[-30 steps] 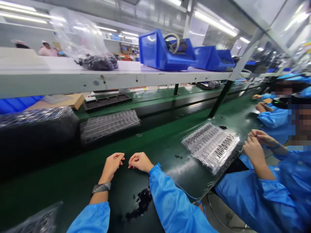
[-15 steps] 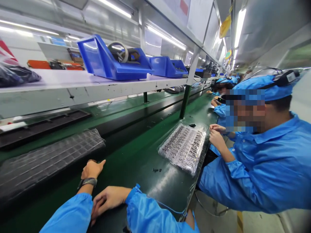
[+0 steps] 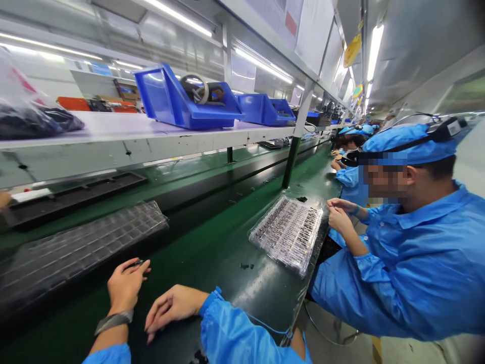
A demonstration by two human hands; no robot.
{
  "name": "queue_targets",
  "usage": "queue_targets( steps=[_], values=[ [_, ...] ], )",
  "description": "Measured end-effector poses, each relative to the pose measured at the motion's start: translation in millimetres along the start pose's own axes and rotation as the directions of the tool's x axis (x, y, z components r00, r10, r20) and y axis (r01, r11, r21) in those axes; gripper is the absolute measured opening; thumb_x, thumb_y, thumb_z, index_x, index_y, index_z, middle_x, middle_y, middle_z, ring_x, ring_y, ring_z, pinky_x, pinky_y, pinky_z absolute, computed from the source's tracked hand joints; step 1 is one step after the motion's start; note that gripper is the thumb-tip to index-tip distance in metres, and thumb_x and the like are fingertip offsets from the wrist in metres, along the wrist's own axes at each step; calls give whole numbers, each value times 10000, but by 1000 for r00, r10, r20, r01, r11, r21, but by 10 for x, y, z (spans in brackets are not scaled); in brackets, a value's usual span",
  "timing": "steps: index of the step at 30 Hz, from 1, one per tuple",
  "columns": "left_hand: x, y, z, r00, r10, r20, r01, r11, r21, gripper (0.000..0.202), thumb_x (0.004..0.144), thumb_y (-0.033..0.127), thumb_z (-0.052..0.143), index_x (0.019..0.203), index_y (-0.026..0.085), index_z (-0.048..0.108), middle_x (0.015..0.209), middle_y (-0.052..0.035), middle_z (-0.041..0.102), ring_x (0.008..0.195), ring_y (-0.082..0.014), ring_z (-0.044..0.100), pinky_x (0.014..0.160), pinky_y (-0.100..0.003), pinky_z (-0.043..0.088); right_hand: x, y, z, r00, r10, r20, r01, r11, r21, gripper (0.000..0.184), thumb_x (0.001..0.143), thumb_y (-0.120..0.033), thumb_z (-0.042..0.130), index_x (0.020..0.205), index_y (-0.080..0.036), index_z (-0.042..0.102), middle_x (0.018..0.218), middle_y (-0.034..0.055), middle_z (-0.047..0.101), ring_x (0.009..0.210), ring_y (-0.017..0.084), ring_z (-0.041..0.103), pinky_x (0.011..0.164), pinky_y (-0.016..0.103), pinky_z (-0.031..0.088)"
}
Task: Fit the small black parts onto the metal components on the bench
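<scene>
My left hand (image 3: 125,285) rests on the green bench with its fingers pinched round a small dark part (image 3: 136,263), just in front of a clear compartment tray (image 3: 79,247). A watch sits on that wrist. My right hand (image 3: 170,307) lies flat on the bench beside it, fingers stretched out and empty, in a blue sleeve. A few small dark parts (image 3: 246,266) lie loose further right.
A co-worker in blue (image 3: 409,263) sits close on my right, both hands working over a clear tray of parts (image 3: 288,233). Blue bins (image 3: 185,101) and a bag of dark parts (image 3: 34,121) stand on the shelf above. More workers sit further down the line.
My view has swung right along the line. My left hand has drawn back toward me with a small dark part pinched in it. My right hand has dropped low and spread flat.
</scene>
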State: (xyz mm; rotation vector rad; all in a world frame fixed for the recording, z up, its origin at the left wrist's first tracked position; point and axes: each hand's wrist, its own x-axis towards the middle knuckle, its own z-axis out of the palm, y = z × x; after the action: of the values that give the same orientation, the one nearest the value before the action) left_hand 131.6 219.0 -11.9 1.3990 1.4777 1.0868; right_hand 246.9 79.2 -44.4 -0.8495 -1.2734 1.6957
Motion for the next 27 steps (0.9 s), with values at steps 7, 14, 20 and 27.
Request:
queue_targets(
  steps=[7, 14, 20, 27],
  values=[
    [-1058, -315, -923, 947, -265, 181, 320, 732, -601, 409, 588, 138, 805, 978, 160, 685, 739, -14, 706, 565, -117, 620, 501, -187, 506, -46, -77, 72, 998, 14, -58, -18, 998, -62, 543, 498, -503, 965, 828, -147, 721, 705, 2, 723, 667, 118, 628, 711, 241, 485],
    [-1653, -438, -1077, 964, -113, 240, 241, 749, -617, 603, 592, 323, 909, 1110, 134, 664, 687, 10, 657, 497, -82, 510, 444, -178, 381, -183, -32, 212, 986, -49, -156, 44, 998, -35, 406, 643, -435, 911, 830, -144, 697, 775, 65, 774, 685, 150, 686, 691, 262, 506],
    [-1642, -531, -967, 965, -9, 260, 133, 878, -461, 540, 718, 397, 825, 1155, 125, 663, 684, 10, 646, 507, -95, 524, 471, -204, 370, -357, 26, 313, 982, -31, -189, 28, 999, -15, 341, 671, -375, 907, 838, -165, 696, 802, 67, 782, 679, 160, 705, 669, 266, 527],
    [-1714, -556, -875, 947, 62, 315, 67, 921, -383, 471, 762, 386, 767, 1157, 147, 670, 700, 21, 629, 539, -105, 546, 498, -218, 395, -370, 36, 323, 965, -79, -249, 74, 997, -29, 242, 686, -319, 877, 812, -177, 727, 795, 58, 780, 657, 158, 680, 649, 271, 532]
  ],
)
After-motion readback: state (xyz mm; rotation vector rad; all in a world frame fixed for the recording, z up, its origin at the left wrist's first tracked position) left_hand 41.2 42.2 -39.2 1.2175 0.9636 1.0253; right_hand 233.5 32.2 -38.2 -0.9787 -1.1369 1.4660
